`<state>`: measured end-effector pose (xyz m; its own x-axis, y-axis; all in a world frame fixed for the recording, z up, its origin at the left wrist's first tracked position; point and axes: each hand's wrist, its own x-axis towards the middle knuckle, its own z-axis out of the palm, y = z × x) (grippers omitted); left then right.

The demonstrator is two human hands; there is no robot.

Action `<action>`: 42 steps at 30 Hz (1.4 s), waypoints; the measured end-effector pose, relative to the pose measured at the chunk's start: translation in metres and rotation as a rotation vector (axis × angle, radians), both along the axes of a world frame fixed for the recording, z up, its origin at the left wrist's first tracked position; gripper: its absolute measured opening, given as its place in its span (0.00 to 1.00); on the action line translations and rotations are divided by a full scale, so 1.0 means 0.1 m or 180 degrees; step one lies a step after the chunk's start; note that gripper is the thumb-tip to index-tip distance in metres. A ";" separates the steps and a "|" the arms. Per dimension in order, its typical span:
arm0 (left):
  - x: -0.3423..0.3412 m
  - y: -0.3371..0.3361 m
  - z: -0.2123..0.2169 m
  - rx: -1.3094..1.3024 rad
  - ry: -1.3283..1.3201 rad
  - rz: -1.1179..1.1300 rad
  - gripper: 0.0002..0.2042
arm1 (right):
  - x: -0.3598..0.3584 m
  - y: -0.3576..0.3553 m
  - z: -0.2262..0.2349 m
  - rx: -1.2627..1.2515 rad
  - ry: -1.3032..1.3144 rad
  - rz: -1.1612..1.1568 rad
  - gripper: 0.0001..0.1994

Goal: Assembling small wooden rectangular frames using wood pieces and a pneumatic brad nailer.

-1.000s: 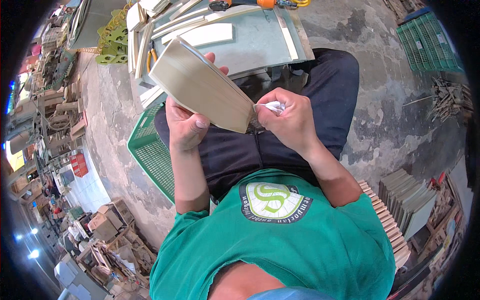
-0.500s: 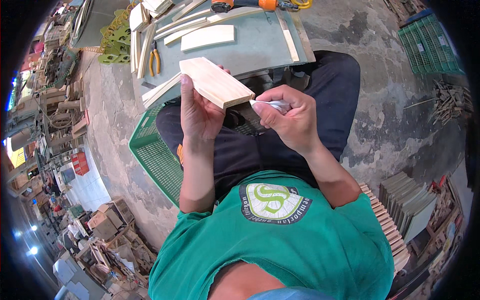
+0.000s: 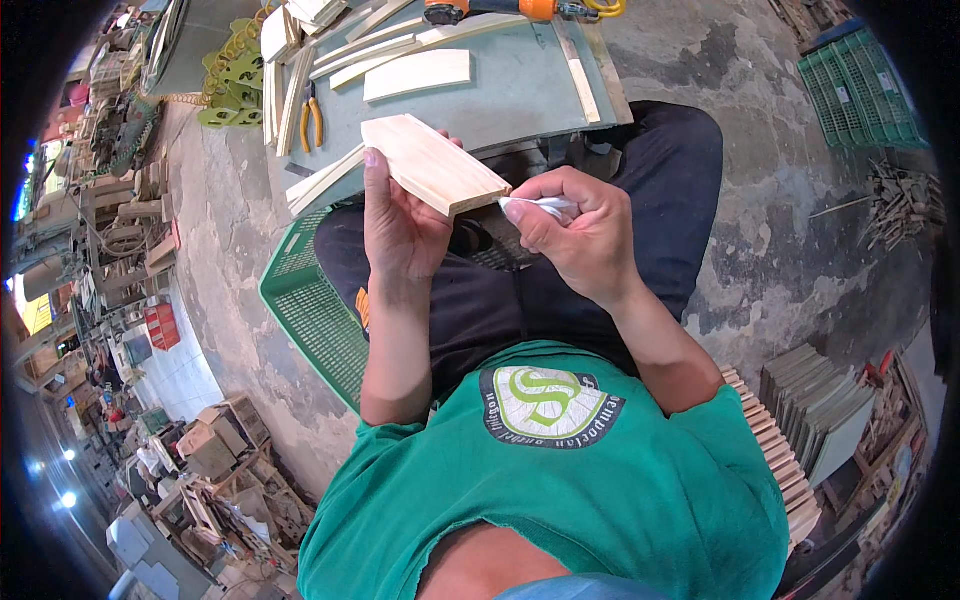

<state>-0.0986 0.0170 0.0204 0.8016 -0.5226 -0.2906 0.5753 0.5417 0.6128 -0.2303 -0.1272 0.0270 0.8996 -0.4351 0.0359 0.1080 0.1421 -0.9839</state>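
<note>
My left hand (image 3: pixel 405 228) is wrapped around a pale wooden board (image 3: pixel 430 165), thumb on its near-left edge and fingers beneath it. The board is flat and slanted at its far end, held above my lap. In my right hand (image 3: pixel 590 235) is a small, crumpled-looking white object with a pointed tip (image 3: pixel 550 206), pinched between thumb and fingers. Its tip is at the board's near right corner; whether they touch I cannot tell. Most of the white object is hidden by my fingers.
Ahead stands a grey-topped table (image 3: pixel 500 95) bearing a loose board (image 3: pixel 418 76), several wood strips, orange-handled pliers (image 3: pixel 312 118) and an orange power tool (image 3: pixel 500 10). A green plastic crate (image 3: pixel 318 310) sits beside my left leg. Slatted wood (image 3: pixel 775 455) and stacked panels (image 3: pixel 815 410) are at right.
</note>
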 end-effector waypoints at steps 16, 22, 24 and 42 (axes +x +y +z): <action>0.03 0.03 0.00 0.0028 -0.0038 -0.0029 0.35 | -0.02 -0.06 -0.07 0.0015 0.0089 -0.0059 0.09; -0.03 0.07 0.10 0.0750 -0.1290 -0.0712 0.44 | -0.05 -0.26 0.09 0.0641 0.0174 -0.0296 0.09; -0.07 0.15 0.08 0.1043 -0.2471 -0.1043 0.48 | -0.06 -0.40 0.19 0.0717 0.0158 -0.0260 0.09; -0.15 0.10 0.33 0.2545 -0.5571 -0.0991 0.51 | 0.06 -0.52 0.59 -0.0573 0.0278 0.0268 0.10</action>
